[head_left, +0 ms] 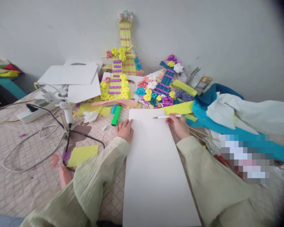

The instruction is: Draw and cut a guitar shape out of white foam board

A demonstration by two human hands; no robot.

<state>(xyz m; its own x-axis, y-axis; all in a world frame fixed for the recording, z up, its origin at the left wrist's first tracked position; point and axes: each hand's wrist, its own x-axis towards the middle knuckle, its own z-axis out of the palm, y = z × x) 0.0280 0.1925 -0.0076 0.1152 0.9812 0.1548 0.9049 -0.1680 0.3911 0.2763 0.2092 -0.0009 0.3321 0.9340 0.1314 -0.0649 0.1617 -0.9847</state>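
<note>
A long white board point(153, 170) stretches from in front of me toward the middle of the table, with faint thin lines near its far end. My left hand point(125, 130) rests at the board's far left edge, its fingers extended and touching the edge. In my right hand point(178, 126) is a slim white pencil point(164, 117), pinched between the fingers. The pencil lies nearly level above the far part of the board, its dark tip pointing left. Whether the tip touches the surface, I cannot tell.
Toy guitars decorated with paper flowers, one yellow point(125, 37) and one blue point(166, 80), lean at the wall. A green cutter point(116, 115) lies beyond my left hand. Left stand a glue gun point(68, 113), cables and a power strip point(38, 111). Blue crepe paper point(232, 132) is at right.
</note>
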